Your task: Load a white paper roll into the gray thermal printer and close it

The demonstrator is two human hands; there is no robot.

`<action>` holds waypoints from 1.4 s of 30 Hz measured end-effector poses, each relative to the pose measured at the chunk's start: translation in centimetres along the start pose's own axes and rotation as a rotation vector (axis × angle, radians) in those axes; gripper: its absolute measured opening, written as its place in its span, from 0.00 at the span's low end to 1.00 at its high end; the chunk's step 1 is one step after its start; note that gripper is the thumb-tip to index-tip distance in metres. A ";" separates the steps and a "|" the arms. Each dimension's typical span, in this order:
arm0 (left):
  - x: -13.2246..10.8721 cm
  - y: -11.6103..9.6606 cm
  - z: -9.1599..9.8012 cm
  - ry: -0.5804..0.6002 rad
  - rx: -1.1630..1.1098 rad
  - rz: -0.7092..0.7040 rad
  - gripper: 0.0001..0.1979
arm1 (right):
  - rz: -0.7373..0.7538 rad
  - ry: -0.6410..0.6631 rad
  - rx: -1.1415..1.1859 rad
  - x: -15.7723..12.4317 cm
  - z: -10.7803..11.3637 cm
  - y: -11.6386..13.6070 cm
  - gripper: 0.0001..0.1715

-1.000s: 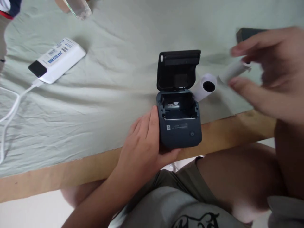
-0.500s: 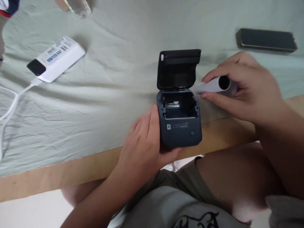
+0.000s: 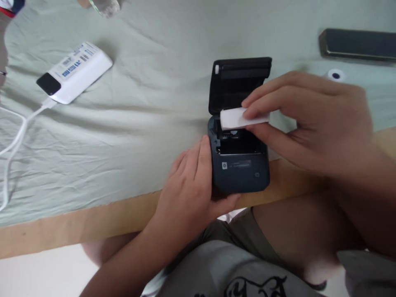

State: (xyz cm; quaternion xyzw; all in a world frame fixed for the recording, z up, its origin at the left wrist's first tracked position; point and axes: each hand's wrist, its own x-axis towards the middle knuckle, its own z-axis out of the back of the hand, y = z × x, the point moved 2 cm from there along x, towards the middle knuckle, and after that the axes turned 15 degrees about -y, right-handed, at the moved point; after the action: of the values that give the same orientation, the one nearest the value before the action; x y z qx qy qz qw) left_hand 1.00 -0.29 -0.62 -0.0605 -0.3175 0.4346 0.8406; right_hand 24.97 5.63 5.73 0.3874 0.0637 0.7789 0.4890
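Note:
A dark blue portable label printer (image 3: 243,175) has its black lid (image 3: 238,82) raised, exposing the roll compartment. My left hand (image 3: 192,177) is closed around the printer's left side, with the thumb under its front edge. Between the thumb and fingers of my right hand (image 3: 315,119) is a white paper roll (image 3: 235,118). It lies sideways over the back of the compartment, just in front of the lid, covering part of the opening. Whether it touches the printer I cannot tell. Beyond my right hand, a second white roll (image 3: 335,75) with a dark core is partly hidden.
A white power bank (image 3: 78,74) with a plugged-in white cable (image 3: 18,142) lies at left on the pale green cloth (image 3: 148,103). At upper right is a long dark box (image 3: 361,44). A clear glass object (image 3: 107,6) is cut off at the top. The wooden table edge (image 3: 102,225) runs in front.
My right hand has moved left, bringing the roll from beside the printer to above its compartment and turning it. The second roll has come into sight. My left hand keeps its hold.

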 end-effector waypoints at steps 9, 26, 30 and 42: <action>0.0 -0.6 -0.6 -0.070 0.034 -0.010 0.52 | 0.160 -0.018 0.038 -1.0 -0.8 -1.9 0.07; 0.3 -0.6 0.8 0.047 -0.142 0.047 0.24 | -0.015 -0.211 0.110 -1.9 0.2 -2.8 0.21; 0.2 -0.6 0.8 0.041 -0.157 0.027 0.21 | -0.166 -0.160 0.219 -2.0 0.0 -2.9 0.34; -0.1 -0.6 0.0 -0.051 -0.118 0.023 0.33 | -0.235 0.232 0.265 -1.6 -1.4 -3.8 0.33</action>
State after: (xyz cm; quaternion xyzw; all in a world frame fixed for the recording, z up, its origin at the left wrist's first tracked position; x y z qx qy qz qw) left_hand 1.39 -0.77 -0.46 -0.1024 -0.3631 0.4265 0.8221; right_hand 27.12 6.67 2.08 0.3461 0.2662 0.7407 0.5106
